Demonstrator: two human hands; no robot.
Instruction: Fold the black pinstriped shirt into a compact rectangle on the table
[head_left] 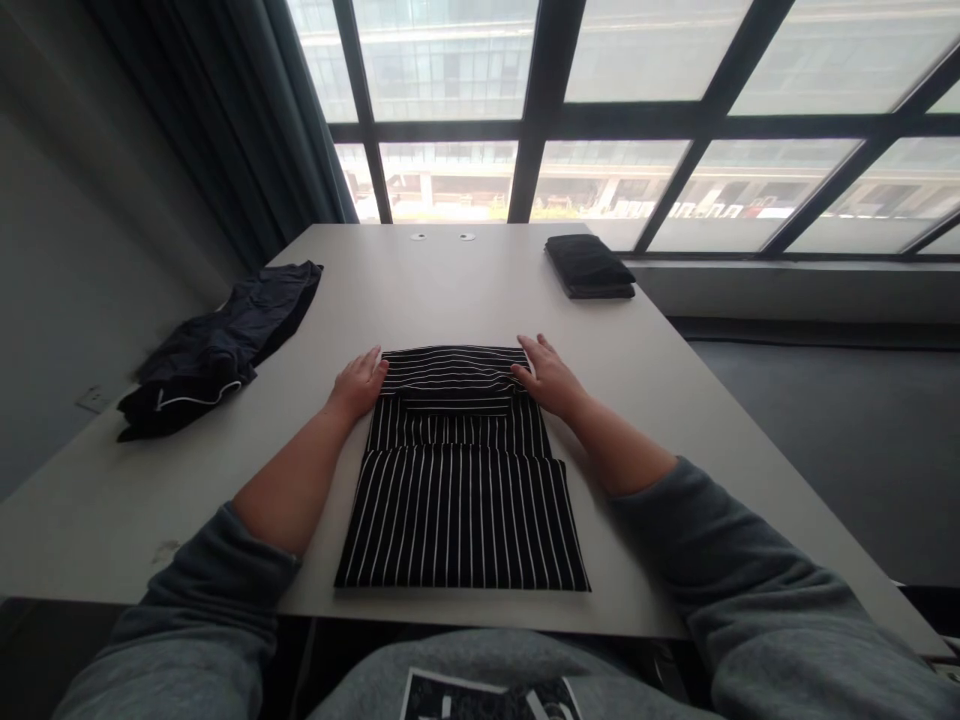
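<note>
A black cloth garment with white stripes [465,515], its exact kind unclear, lies folded flat in front of me. Its near part has lengthwise stripes, while the far end is folded over with stripes running crosswise. At the far left corner, my left hand [358,385] rests against the cloth's edge, fingers stretched forward and the thumb at the fabric. Across from it, my right hand [553,378] touches the far right corner, its fingers extended and the thumb spread onto the cloth. Neither hand visibly grips the fabric.
On the white table [420,290], a crumpled dark garment [217,345] with a white cord lies at the left edge. A stack of folded black cloth [589,266] sits at the far right corner. Beyond are a dark curtain [225,110] and large windows [450,70].
</note>
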